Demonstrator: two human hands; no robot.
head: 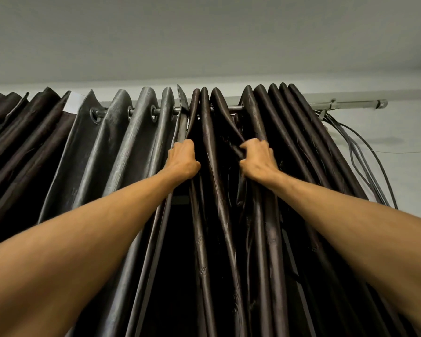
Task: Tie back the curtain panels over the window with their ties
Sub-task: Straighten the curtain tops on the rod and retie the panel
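The view looks steeply up at dark brown curtains hanging from a metal rod [231,108] that runs across the upper middle of the frame, just under a pale ceiling [204,32].

2 bare forearms rise from the lower corners and meet near the centre. The left hand [183,159] has its grip closed around the inner edge of the left curtain panel [122,147], a greyish, shiny panel whose metal eyelets [96,115] ride on the rod. The fingers curl out of sight behind the fabric, so only the back of the hand shows.

The right hand [258,159] sits just right of centre, level with the left and a little apart from it. Its grip is clenched on a bunched fold of the right curtain panel [289,147], a darker brown panel gathered in tight pleats toward the right end of the rod.

Between the 2 hands, narrow folds of dark fabric hang straight down, with black shadow behind them.

At the upper left of the frame a small white tag [72,101] shows on the top edge of a fold. At the right, a bundle of grey cables [365,161] loops down the wall from the rod's end bracket [332,104].
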